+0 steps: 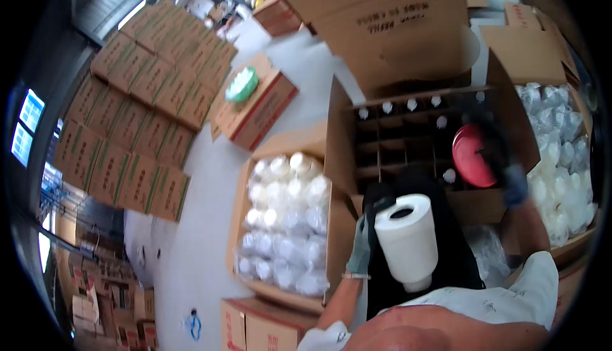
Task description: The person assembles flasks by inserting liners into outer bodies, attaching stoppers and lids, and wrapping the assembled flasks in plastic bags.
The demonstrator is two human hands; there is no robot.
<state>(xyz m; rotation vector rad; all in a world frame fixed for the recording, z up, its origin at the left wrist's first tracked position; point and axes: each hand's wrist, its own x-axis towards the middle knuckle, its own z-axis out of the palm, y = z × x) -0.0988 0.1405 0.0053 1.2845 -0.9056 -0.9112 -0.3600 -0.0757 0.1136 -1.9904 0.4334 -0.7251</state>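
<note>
My left hand point(373, 223), in a grey-green glove with black fingers, closes on the near rim of a white plastic flask casing point(408, 243). The casing lies tilted over my lap, its round hole facing away and its narrow neck towards me. My right hand point(500, 153), in a dark glove with a blue-grey cuff, is smeared by motion over the divided carton point(408, 141). Its fingers overlap the edge of a red round piece point(470, 157) and seem to grip it. Several dark flask refills with pale tips point(412, 104) stand in the carton's compartments.
An open carton of wrapped white pieces point(280, 214) stands left of me. Another box of wrapped bottles point(561, 160) is at right. A green bowl point(242, 85) rests on a closed carton point(258, 112). Stacked cartons point(140, 109) rise at far left.
</note>
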